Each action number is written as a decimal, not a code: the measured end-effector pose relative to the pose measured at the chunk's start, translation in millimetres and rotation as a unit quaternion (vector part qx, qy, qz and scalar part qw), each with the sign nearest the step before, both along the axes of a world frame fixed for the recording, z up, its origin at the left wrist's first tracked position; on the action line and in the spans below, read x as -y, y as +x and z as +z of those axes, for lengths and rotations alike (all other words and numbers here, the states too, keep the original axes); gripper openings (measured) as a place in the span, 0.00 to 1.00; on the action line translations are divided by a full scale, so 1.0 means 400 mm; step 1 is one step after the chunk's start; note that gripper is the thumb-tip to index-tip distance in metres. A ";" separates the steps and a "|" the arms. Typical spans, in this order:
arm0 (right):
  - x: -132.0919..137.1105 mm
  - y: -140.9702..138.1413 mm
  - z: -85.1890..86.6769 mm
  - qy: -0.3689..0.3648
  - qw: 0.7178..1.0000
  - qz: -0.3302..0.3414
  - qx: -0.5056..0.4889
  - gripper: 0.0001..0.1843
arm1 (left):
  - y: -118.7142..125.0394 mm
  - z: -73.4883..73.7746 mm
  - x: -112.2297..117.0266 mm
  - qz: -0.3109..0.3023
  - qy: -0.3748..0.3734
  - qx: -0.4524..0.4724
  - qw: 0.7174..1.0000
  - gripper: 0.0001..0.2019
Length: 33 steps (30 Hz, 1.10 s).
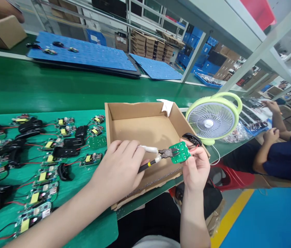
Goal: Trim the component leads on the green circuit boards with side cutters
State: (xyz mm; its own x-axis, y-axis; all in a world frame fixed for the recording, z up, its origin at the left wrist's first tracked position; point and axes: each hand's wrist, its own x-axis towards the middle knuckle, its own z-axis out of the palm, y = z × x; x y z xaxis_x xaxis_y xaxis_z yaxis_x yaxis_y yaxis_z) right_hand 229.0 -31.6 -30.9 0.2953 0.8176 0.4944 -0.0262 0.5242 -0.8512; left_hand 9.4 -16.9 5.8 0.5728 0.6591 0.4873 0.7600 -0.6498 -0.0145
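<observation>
My left hand (119, 168) is closed around the handles of small cutting pliers (158, 156), whose jaws touch the edge of a green circuit board (180, 152). My right hand (195, 168) pinches that board and holds it above the near right corner of an open cardboard box (145, 131). A black part (191, 138) on red and black wires hangs from the board, just behind my right fingers.
Several more green boards with black wired parts (44, 151) lie on the green mat (88, 224) to the left. A light green fan (214, 119) stands right of the box. Blue trays (83, 51) lie across the belt. Another person (282, 151) sits at the right.
</observation>
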 end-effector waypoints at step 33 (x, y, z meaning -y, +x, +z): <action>0.009 -0.002 0.000 0.007 1.000 0.006 0.006 0.07 | -0.005 -0.001 -0.001 -0.014 0.055 -0.005 0.998 0.06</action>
